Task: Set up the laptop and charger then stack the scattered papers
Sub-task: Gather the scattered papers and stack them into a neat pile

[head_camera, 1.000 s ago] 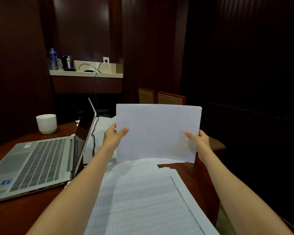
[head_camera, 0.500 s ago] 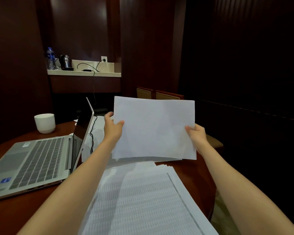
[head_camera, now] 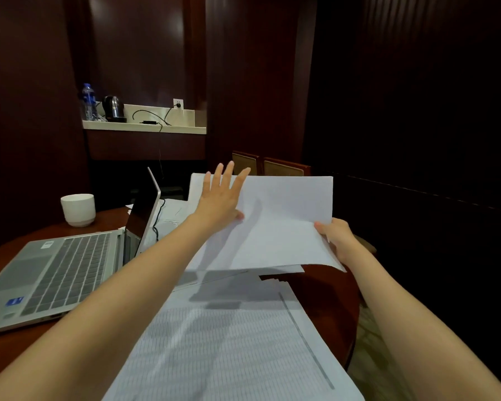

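Round wooden counter (head_camera: 324,299). Printed papers (head_camera: 229,342) spread at 6 o'clock, overlapping. Laptop (head_camera: 55,273) open at 9 o'clock, black cable (head_camera: 156,227) just beside its screen. Blank sheets (head_camera: 281,227) held tilted above the counter's centre. Right hand (head_camera: 337,238) at 3 o'clock pinches their lower right corner, fingers curled. Left hand (head_camera: 219,198) lies on them, fingers straight and spread, gripping nothing. White cup (head_camera: 78,209) at 10 o'clock.

Hotel-style room, dark wood panelling (head_camera: 142,47), kettle (head_camera: 113,107) on shelf (head_camera: 145,128), laptop (head_camera: 58,273) on table (head_camera: 324,287)
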